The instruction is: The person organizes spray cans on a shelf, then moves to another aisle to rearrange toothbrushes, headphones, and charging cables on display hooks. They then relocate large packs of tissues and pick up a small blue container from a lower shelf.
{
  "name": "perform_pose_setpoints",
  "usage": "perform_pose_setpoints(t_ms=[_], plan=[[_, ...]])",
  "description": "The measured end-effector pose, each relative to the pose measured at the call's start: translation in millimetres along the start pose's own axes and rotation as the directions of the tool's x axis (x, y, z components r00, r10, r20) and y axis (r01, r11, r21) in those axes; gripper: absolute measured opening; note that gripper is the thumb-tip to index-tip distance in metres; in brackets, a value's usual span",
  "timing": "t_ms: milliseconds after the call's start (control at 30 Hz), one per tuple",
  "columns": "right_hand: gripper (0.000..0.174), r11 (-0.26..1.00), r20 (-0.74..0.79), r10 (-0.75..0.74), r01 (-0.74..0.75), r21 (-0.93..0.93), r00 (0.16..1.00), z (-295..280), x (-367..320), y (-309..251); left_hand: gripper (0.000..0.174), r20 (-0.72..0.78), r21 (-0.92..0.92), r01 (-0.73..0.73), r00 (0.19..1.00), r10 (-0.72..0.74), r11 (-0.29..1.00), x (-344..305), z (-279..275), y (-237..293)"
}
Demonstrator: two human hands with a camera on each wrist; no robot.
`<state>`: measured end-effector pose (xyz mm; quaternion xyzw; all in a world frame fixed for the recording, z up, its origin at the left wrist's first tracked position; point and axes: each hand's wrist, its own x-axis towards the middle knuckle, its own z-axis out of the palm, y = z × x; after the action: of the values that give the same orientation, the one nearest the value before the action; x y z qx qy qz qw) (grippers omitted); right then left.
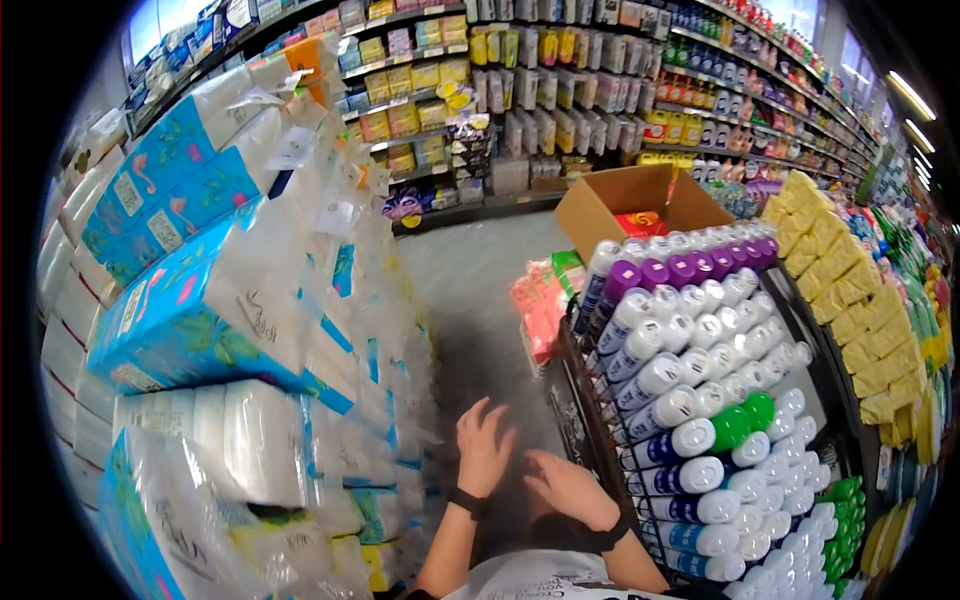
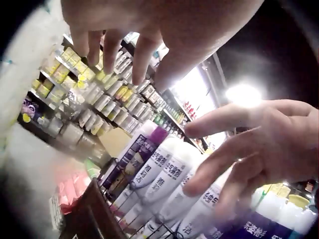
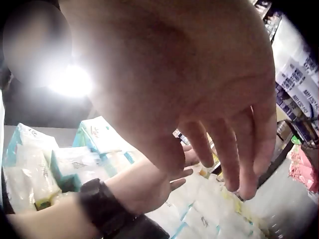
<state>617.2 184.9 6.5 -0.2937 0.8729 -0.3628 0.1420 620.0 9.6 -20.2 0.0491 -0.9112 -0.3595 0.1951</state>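
Note:
My left hand (image 1: pixel 484 448) is held out over the aisle with its fingers loosely spread, holding nothing. Close beside it, my right hand (image 1: pixel 572 492) also has relaxed fingers and an empty palm. Both wrists wear dark bands. Nearest the right hand is a black wire rack (image 1: pixel 628 470) packed with white-capped spray cans (image 1: pixel 672 405); some caps are purple or green. To the left rises a stack of plastic-wrapped tissue packs (image 1: pixel 250 300) in blue and white. In the left wrist view, the right hand (image 2: pixel 271 142) overlaps the cans.
Pink packs (image 1: pixel 537 305) lie on the floor beyond the rack, near an open cardboard box (image 1: pixel 600 215). Shelves of hanging goods (image 1: pixel 560 90) and bottles line the back. Yellow packs (image 1: pixel 845 290) are piled at the right. Grey floor (image 1: pixel 470 270) runs between stack and rack.

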Motion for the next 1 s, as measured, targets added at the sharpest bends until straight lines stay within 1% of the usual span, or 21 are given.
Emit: perform_pose_setpoints(t_ms=[33,67,167,233,333,367,467,500,600,633,733,833,933,967,1000], plan=[[0.040,1.000,0.069,0.013,-0.013,-0.008,0.998,-10,22,-1,0.035,0.004,-0.004,0.021,1.000,-0.021,1.000,6,3,-8],[0.039,0.998,0.023,-0.048,0.048,-0.030,0.999,-11,44,7,0.036,0.010,0.008,0.030,1.000,-0.030,1.000,17,4,-15],[0.036,0.991,-0.066,-0.131,0.130,-0.008,0.989,-33,128,12,0.037,0.012,0.057,0.061,0.998,-0.062,0.997,56,3,-35],[0.036,0.976,-0.134,-0.215,0.215,-0.013,0.967,-50,189,16,0.037,-0.005,0.090,0.070,0.998,-0.070,0.993,94,-1,-46],[0.033,0.955,-0.204,-0.290,0.297,0.004,0.935,-70,274,19,0.037,-0.016,0.152,0.072,0.997,-0.070,0.986,149,1,-64],[0.032,0.955,-0.205,-0.290,0.297,0.001,0.935,-81,298,17,0.036,0.007,0.169,0.068,0.998,-0.070,0.983,168,3,-69],[0.031,0.958,-0.165,-0.217,0.243,0.155,0.962,-111,363,14,0.040,0.082,0.158,0.009,0.996,-0.022,0.987,218,13,-84],[0.033,0.970,-0.112,-0.159,0.176,0.169,0.981,-118,383,14,0.040,0.079,0.172,0.007,0.997,-0.021,0.985,233,19,-89],[0.033,0.982,-0.100,-0.132,0.143,0.120,0.986,-127,429,22,0.039,0.102,0.157,0.056,0.992,-0.072,0.986,270,35,-103],[0.034,0.981,-0.097,-0.135,0.147,0.131,0.986,-126,443,29,0.038,0.111,0.143,0.079,0.989,-0.095,0.987,281,40,-106],[0.030,0.956,-0.137,-0.153,0.182,0.232,0.979,-121,490,51,0.036,0.110,0.113,0.084,0.989,-0.096,0.990,325,49,-123],[0.030,0.976,-0.171,-0.138,0.163,0.144,0.976,-133,539,65,0.036,0.146,0.067,0.113,0.982,-0.122,0.991,382,57,-159],[0.030,0.989,-0.228,-0.140,0.145,0.001,0.963,-142,594,81,0.036,0.144,0.060,0.072,0.986,-0.080,0.996,453,72,-199],[0.030,0.983,-0.271,-0.181,0.185,-0.010,0.946,-144,614,88,0.036,0.155,0.035,0.064,0.985,-0.069,0.997,475,77,-207],[0.030,0.985,-0.282,-0.173,0.173,-0.025,0.944,-145,634,94,0.036,0.162,0.013,0.050,0.985,-0.051,0.999,502,80,-215]])
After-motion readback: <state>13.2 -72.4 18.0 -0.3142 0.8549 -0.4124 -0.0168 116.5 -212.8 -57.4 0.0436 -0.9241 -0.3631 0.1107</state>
